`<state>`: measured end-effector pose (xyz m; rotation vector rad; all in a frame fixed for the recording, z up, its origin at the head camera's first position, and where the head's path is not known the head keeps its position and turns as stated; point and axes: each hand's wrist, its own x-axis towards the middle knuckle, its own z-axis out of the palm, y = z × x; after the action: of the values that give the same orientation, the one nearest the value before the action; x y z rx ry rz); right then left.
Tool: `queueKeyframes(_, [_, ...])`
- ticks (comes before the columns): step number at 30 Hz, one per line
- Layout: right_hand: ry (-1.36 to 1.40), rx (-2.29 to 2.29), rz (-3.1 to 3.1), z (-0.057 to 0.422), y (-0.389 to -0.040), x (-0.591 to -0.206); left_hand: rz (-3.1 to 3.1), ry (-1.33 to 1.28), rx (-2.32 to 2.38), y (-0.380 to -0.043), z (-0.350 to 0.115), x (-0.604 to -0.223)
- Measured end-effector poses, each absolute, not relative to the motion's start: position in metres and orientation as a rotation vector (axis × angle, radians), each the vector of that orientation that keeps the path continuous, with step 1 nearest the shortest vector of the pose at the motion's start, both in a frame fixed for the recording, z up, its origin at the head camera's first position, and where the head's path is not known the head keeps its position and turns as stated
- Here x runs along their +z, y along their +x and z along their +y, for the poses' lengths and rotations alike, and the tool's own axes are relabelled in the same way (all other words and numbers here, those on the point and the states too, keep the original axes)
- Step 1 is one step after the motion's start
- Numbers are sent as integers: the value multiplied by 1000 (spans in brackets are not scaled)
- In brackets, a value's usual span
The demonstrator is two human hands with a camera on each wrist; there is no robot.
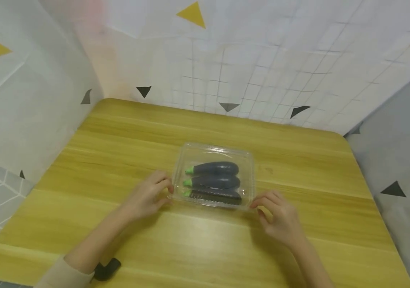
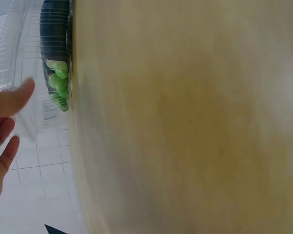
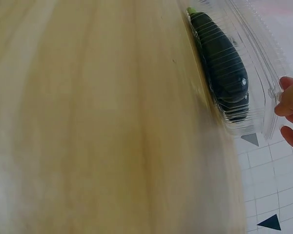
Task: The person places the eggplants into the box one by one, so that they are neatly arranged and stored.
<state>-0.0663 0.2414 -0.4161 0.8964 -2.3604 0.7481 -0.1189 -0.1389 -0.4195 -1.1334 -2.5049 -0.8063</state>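
Note:
A clear plastic lidded container (image 1: 249, 160) sits on the wooden table with three dark eggplants (image 1: 215, 182) inside, lying side by side with their green stems to the left. My left hand (image 1: 151, 194) is at its front left corner, the curled fingertips and thumb around the rim. At the front right corner my right hand (image 1: 278, 214) pinches the rim (image 3: 271, 97) with bent fingers. In the left wrist view the thumb (image 2: 19, 97) overlaps the container's edge, and the stem ends show through the ribbed side.
The wooden table (image 1: 82, 192) extends around the container. A small black object (image 1: 107, 269) lies by my left sleeve at the front. White sheets with grid lines and triangles (image 1: 229, 107) stand behind the table and at both sides.

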Motion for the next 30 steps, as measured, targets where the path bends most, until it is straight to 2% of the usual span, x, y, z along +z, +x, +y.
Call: queueKeyframes(30, [897, 742, -2362, 239, -68, -422, -2276, -1139, -763, -118, -137, -422])
